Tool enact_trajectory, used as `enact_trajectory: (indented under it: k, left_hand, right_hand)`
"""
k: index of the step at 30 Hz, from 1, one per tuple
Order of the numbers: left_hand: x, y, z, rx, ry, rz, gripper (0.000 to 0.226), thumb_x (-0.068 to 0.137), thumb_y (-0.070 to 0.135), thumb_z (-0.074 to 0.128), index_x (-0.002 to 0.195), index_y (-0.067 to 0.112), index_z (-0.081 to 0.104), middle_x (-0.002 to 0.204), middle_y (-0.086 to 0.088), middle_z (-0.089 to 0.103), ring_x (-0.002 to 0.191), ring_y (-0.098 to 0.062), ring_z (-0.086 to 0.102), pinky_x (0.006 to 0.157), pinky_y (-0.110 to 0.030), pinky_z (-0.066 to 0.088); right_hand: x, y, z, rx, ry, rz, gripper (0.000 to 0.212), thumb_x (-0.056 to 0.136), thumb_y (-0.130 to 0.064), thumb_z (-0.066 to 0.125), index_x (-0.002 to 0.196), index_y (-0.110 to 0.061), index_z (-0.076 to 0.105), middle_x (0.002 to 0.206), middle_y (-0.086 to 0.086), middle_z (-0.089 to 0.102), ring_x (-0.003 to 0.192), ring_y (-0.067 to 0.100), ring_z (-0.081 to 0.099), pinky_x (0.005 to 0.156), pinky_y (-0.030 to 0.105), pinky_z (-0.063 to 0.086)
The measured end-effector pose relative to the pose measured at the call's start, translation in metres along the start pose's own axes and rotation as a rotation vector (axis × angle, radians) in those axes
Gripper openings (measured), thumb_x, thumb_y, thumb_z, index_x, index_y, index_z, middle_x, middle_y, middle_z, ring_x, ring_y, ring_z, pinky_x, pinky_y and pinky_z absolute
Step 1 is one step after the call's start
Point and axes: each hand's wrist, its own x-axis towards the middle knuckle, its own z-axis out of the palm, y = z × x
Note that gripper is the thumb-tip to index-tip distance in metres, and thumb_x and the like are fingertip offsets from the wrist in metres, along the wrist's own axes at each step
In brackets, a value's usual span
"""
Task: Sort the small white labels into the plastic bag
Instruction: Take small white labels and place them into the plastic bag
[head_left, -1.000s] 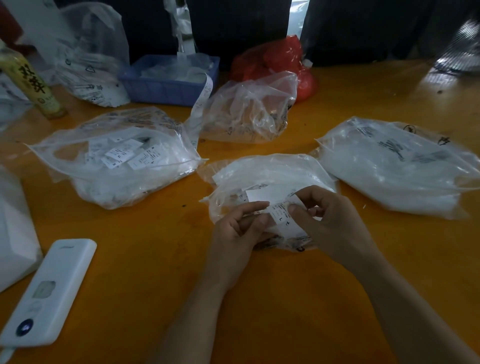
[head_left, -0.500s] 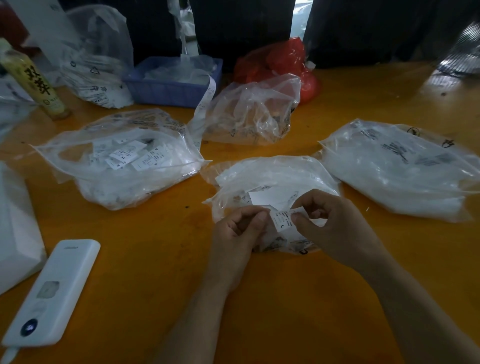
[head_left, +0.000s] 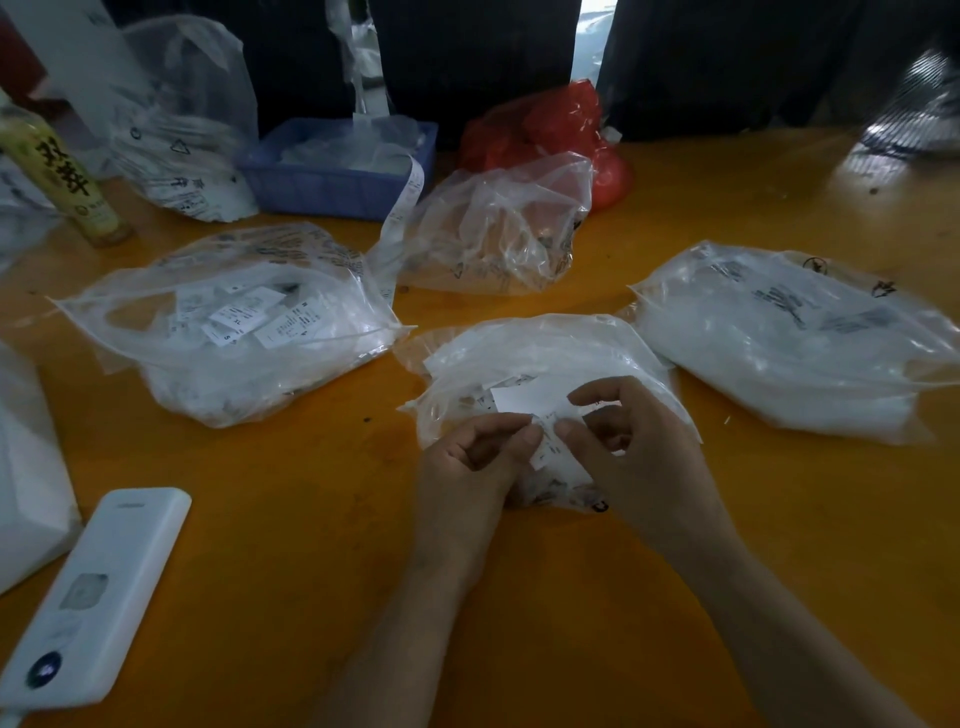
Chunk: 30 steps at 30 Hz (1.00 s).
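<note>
White handheld device (head_left: 88, 597) lies at the near-left corner of the orange worktop (head_left: 322, 545), tilted, with a white bag (head_left: 26, 478) just beyond it at the left edge. Mid-worktop, near the front: left hand (head_left: 470, 467) and right hand (head_left: 639, 457) are close together, fingers curled, both pinching one small white label (head_left: 548, 441) between thumb and fingertips. Label sits right above the middle plastic bag (head_left: 524, 358), which the hands partly cover; more white slips visible inside it. Left of that, a fuller clear bag (head_left: 234, 332) with printed labels showing through. Right of it, toward the right edge, another clear bag (head_left: 789, 343) packed white. Further back, centre: a crumpled, mostly slack clear bag (head_left: 498, 228). Far edge: blue tray (head_left: 337, 176) with a label strip (head_left: 402, 208) hanging over its front rim, red bag (head_left: 561, 130) to its right, printed clear bag (head_left: 182, 130) to its left, yellow bottle (head_left: 62, 176) at the far-left corner.
</note>
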Motion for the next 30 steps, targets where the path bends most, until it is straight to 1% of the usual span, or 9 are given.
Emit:
enact_trajectory:
  k: [5, 9, 15, 17, 21, 23, 26, 28, 30]
  left_hand:
    - [-0.001, 0.002, 0.007, -0.05, 0.035, -0.037, 0.026, 0.075, 0.044, 0.084, 0.097, 0.029, 0.082, 0.096, 0.006, 0.082, 0.089, -0.01, 0.078, 0.065, -0.023, 0.061]
    - [0.0, 0.002, 0.007, -0.099, 0.055, -0.093, 0.017, 0.082, 0.036, 0.085, 0.097, 0.028, 0.083, 0.099, 0.005, 0.082, 0.093, -0.014, 0.078, 0.067, -0.025, 0.061]
    - [-0.007, 0.003, 0.005, -0.194, -0.017, -0.147, 0.036, 0.074, 0.048, 0.084, 0.105, 0.029, 0.082, 0.109, 0.0, 0.081, 0.103, -0.018, 0.077, 0.08, -0.03, 0.062]
    - [-0.009, 0.002, 0.0, -0.182, -0.036, -0.145, 0.03, 0.076, 0.04, 0.084, 0.104, 0.03, 0.082, 0.108, 0.002, 0.08, 0.104, -0.016, 0.077, 0.082, -0.029, 0.062]
    - [-0.012, 0.012, -0.01, -0.052, -0.037, -0.089, 0.02, 0.078, 0.036, 0.082, 0.098, 0.04, 0.081, 0.106, 0.009, 0.079, 0.101, -0.01, 0.076, 0.079, -0.026, 0.063]
    - [-0.012, 0.022, -0.017, 0.045, -0.013, -0.047, 0.021, 0.086, 0.027, 0.083, 0.099, 0.043, 0.079, 0.103, 0.013, 0.079, 0.097, -0.008, 0.076, 0.075, -0.024, 0.063]
    - [-0.003, 0.044, -0.044, 0.197, 0.106, 0.055, 0.029, 0.091, 0.02, 0.081, 0.101, 0.047, 0.076, 0.102, 0.02, 0.078, 0.092, -0.001, 0.076, 0.069, -0.021, 0.062]
    - [0.014, 0.066, -0.07, 0.32, 0.28, 0.15, 0.028, 0.091, 0.02, 0.081, 0.104, 0.044, 0.074, 0.102, 0.024, 0.077, 0.09, 0.004, 0.074, 0.069, -0.02, 0.062]
    - [0.043, 0.087, -0.097, 0.505, 0.494, 0.215, 0.025, 0.092, 0.018, 0.08, 0.111, 0.035, 0.075, 0.106, 0.019, 0.076, 0.091, -0.003, 0.075, 0.075, -0.029, 0.064]
  right_hand:
    - [-0.004, -0.002, 0.002, -0.081, 0.001, -0.154, 0.023, 0.096, -0.034, 0.062, 0.113, -0.026, 0.075, 0.091, -0.024, 0.067, 0.092, -0.011, 0.061, 0.074, 0.006, 0.047]
    - [-0.006, 0.0, 0.003, -0.062, -0.051, -0.133, 0.029, 0.091, -0.04, 0.068, 0.12, -0.035, 0.07, 0.095, -0.024, 0.068, 0.089, -0.006, 0.063, 0.072, 0.011, 0.053]
    - [-0.005, 0.0, 0.004, -0.005, 0.079, -0.1, 0.011, 0.091, -0.022, 0.074, 0.101, -0.026, 0.074, 0.088, -0.023, 0.068, 0.088, -0.008, 0.063, 0.071, 0.004, 0.046]
    - [-0.003, -0.002, 0.001, 0.057, 0.102, -0.064, 0.009, 0.093, -0.026, 0.071, 0.101, -0.028, 0.074, 0.086, -0.023, 0.069, 0.085, -0.009, 0.063, 0.069, 0.004, 0.045]
    - [0.0, -0.007, -0.001, 0.063, -0.091, -0.037, 0.008, 0.095, -0.036, 0.066, 0.098, -0.037, 0.073, 0.08, -0.027, 0.069, 0.08, -0.009, 0.064, 0.062, 0.008, 0.048]
    - [0.002, -0.007, -0.003, 0.099, -0.065, -0.042, 0.008, 0.094, -0.036, 0.066, 0.1, -0.039, 0.072, 0.085, -0.03, 0.069, 0.082, -0.007, 0.065, 0.064, 0.008, 0.049]
    - [0.007, -0.001, -0.005, 0.081, 0.02, -0.003, 0.009, 0.095, -0.04, 0.063, 0.102, -0.039, 0.069, 0.084, -0.031, 0.069, 0.082, -0.011, 0.063, 0.061, 0.011, 0.047]
    - [0.011, 0.006, -0.005, -0.012, 0.008, 0.029, 0.012, 0.097, -0.044, 0.06, 0.102, -0.037, 0.069, 0.081, -0.026, 0.07, 0.081, -0.011, 0.062, 0.063, 0.013, 0.045]
    - [0.014, 0.013, -0.004, -0.078, -0.005, 0.046, 0.017, 0.098, -0.044, 0.059, 0.105, -0.033, 0.07, 0.086, -0.022, 0.07, 0.08, -0.005, 0.062, 0.064, 0.016, 0.046]
